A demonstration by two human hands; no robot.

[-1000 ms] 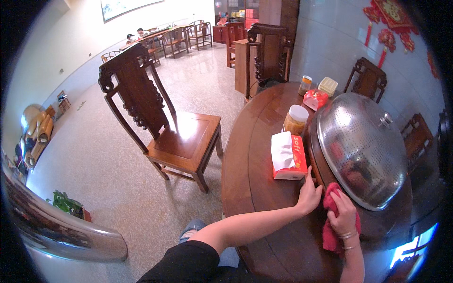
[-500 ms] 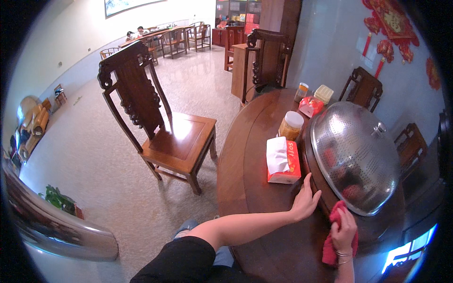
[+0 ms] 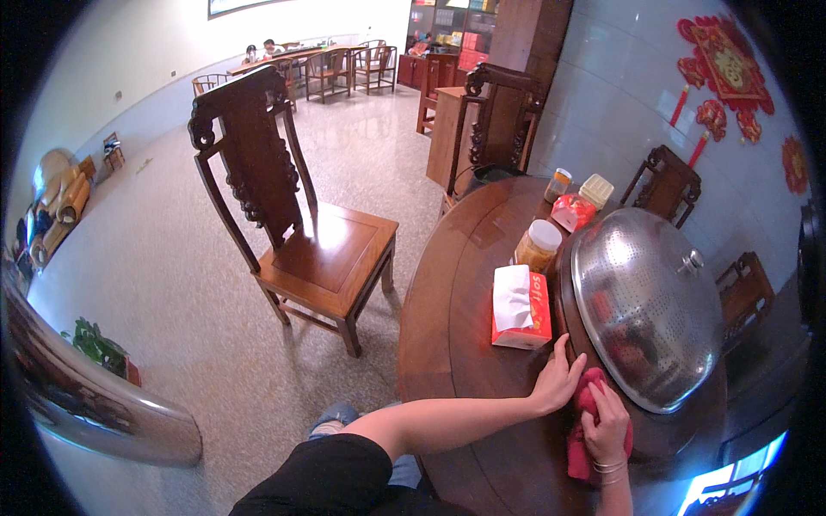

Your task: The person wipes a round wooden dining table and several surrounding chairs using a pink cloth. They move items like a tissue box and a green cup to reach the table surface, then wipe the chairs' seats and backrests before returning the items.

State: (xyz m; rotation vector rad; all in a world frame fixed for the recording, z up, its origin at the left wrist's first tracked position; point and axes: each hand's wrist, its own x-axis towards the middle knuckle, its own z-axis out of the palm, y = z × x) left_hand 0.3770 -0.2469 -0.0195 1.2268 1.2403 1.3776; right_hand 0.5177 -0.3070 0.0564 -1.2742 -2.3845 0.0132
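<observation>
With twelve o'clock being taken as straight up the view, a carved wooden chair (image 3: 331,254) is being seen farthest left, at ten o'clock from the hands and well apart from them. Next, a round dark table (image 3: 447,327) is being approached from its near left side. On it, a red tissue box (image 3: 523,337) is being passed at eleven o'clock from the left hand, with a white sheet being left exposed on top. Just past twelve from the box, a white-lidded jar (image 3: 535,249) is being set close behind it.

The left hand (image 3: 557,383) is being held open and empty, its fingers being extended toward one o'clock and seemingly being laid against the rim of a raised turntable (image 3: 578,328).

Between four and five o'clock from that hand, a red cloth (image 3: 579,456) is being kept bunched just outside the turntable's edge, its long axis being pointed roughly from twelve to six with a slight lean toward one. It is being gripped from above by the right hand (image 3: 607,423), clearly the nearer one; how the thumb is being placed beneath cannot be told.

Between twelve and one from the right hand, a perforated metal dome (image 3: 650,301) is being borne by the turntable, its long axis being slanted from eleven to five.
</observation>
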